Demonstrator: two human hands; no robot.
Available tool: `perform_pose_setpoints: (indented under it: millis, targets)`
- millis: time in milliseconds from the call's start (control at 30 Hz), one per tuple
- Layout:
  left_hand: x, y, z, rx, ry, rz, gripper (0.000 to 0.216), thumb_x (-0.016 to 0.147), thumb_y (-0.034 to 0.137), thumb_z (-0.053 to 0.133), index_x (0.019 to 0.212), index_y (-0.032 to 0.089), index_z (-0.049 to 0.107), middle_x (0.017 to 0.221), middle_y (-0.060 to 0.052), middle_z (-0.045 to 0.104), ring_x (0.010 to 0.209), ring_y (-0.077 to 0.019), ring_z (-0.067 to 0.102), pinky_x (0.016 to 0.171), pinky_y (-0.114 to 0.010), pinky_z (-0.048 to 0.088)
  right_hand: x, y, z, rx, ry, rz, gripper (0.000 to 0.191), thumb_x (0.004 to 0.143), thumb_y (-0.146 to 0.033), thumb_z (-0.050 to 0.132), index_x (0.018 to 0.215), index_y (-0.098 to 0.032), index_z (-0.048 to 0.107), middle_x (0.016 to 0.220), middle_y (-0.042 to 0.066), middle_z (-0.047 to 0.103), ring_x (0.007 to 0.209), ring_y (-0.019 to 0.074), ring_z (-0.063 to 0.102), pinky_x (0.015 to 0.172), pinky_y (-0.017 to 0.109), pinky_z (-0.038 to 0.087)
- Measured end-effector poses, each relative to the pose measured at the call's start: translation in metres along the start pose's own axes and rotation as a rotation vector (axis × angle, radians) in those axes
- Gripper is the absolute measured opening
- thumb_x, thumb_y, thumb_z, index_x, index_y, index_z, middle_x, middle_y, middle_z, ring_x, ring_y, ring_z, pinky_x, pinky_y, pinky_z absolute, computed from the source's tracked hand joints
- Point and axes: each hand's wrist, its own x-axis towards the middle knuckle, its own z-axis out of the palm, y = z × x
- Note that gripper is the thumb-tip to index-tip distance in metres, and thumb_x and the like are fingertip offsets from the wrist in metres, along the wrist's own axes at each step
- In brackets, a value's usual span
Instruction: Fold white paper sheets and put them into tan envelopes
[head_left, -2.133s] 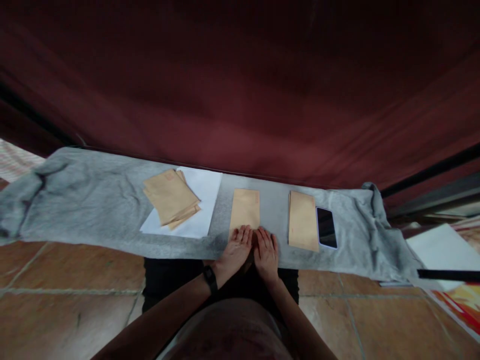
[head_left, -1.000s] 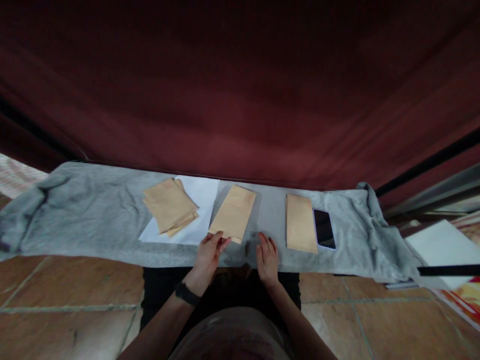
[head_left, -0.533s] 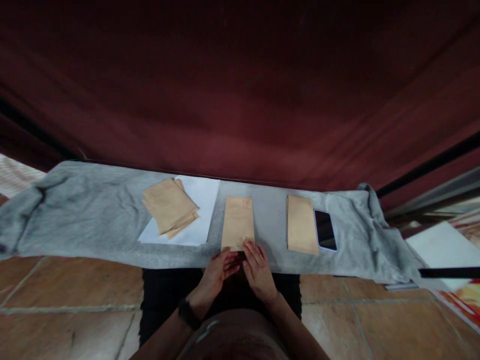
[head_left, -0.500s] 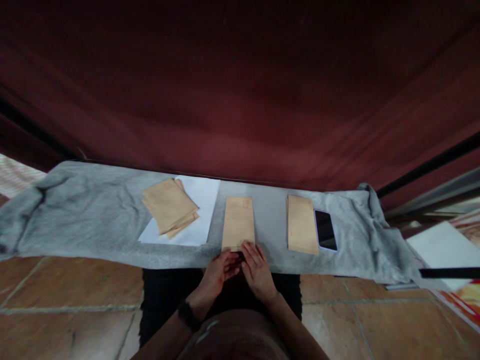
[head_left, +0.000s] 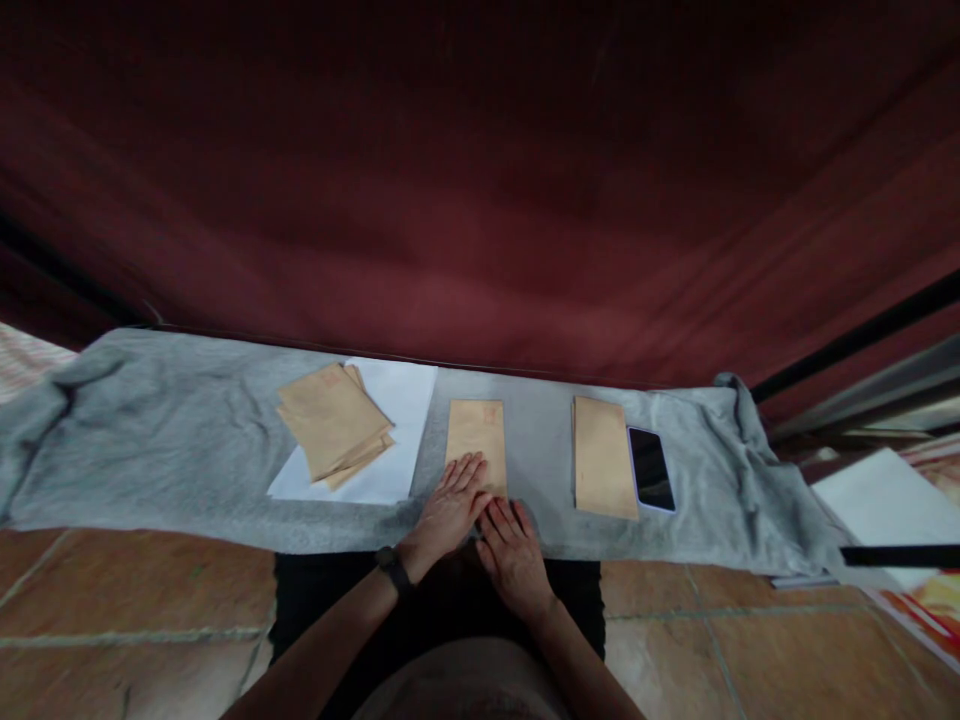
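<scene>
A brown envelope (head_left: 477, 438) lies lengthwise on the grey cloth (head_left: 172, 440) straight ahead of me. My left hand (head_left: 448, 508), with a black band on its wrist, lies flat on the envelope's near end, fingers stretched out. My right hand (head_left: 511, 548) rests just beside it at the envelope's near right corner, fingers extended and touching the edge. A loose pile of brown envelopes (head_left: 332, 423) sits on a white sheet (head_left: 401, 400) to the left. To the right is a neat stack of envelopes (head_left: 602, 457).
A dark phone (head_left: 650, 468) lies against the right stack. The cloth bunches at its right end (head_left: 757, 470). A dark red curtain (head_left: 480, 200) hangs behind. Terracotta floor tiles (head_left: 135, 610) are below, and white board (head_left: 885, 500) lies at the far right.
The middle envelope was swung from a slant to straight. My left hand has moved forward and flattened on it, and my right hand has drawn back slightly to its corner.
</scene>
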Motion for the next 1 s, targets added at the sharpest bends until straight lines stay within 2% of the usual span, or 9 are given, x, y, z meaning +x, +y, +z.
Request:
perform_pose_setpoints:
  millis: [100,200,400,567,833,1000]
  targets:
    - [0.016,-0.015,0.013,0.120,-0.017,0.043,0.057,0.105,0.041,0.032,0.155,0.015,0.032,0.161,-0.011,0.035,0.151,-0.0220,0.027,0.124,-0.045,0.024,0.001,0.000,-0.003,-0.007,-0.008,-0.014,0.047,0.102,-0.030,0.048,0.148,-0.020,0.047,0.149,0.007,0.054,0.139,0.0233,0.048,0.122,0.047,0.028]
    - [0.035,-0.024,0.016,0.164,-0.025,0.049,0.059,0.105,0.042,0.029,0.157,0.014,0.028,0.162,-0.011,0.033,0.152,-0.0212,0.024,0.125,-0.045,0.021,0.001,-0.001,-0.006,-0.016,-0.021,-0.024,0.053,0.101,-0.028,0.049,0.153,-0.021,0.039,0.154,0.007,0.048,0.141,0.0229,0.045,0.122,0.047,0.029]
    - [0.075,-0.035,0.014,0.193,-0.040,-0.016,0.060,0.104,0.042,0.030,0.158,0.016,0.026,0.162,-0.009,0.035,0.152,-0.0216,0.025,0.126,-0.046,0.018,0.001,0.000,-0.006,-0.032,-0.043,-0.019,0.057,0.100,-0.028,0.050,0.155,-0.022,0.036,0.156,0.004,0.045,0.144,0.0224,0.041,0.123,0.045,0.025]
    - [0.096,-0.038,0.014,0.192,-0.030,-0.047,0.061,0.104,0.045,0.028,0.158,0.017,0.028,0.163,-0.010,0.032,0.154,-0.0237,0.021,0.125,-0.049,0.016,0.001,0.000,-0.005,-0.040,-0.041,-0.022,0.058,0.100,-0.027,0.049,0.156,-0.022,0.034,0.158,0.005,0.042,0.144,0.0223,0.041,0.123,0.044,0.025]
    - [0.097,-0.040,0.013,0.165,-0.075,0.012,0.055,0.105,0.044,0.027,0.154,0.021,0.038,0.162,-0.003,0.035,0.153,-0.0220,0.024,0.126,-0.044,0.016,0.001,0.001,-0.002,-0.048,-0.034,-0.025,0.061,0.098,-0.026,0.052,0.156,-0.023,0.033,0.158,0.005,0.043,0.144,0.0217,0.041,0.123,0.044,0.025]
    - [0.086,-0.034,0.011,0.151,-0.065,0.068,0.055,0.105,0.041,0.029,0.153,0.019,0.038,0.161,-0.005,0.038,0.152,-0.0204,0.025,0.126,-0.043,0.018,0.002,0.000,-0.003,-0.038,-0.040,-0.014,0.061,0.098,-0.025,0.051,0.156,-0.023,0.034,0.157,0.005,0.044,0.143,0.0221,0.042,0.123,0.044,0.025]
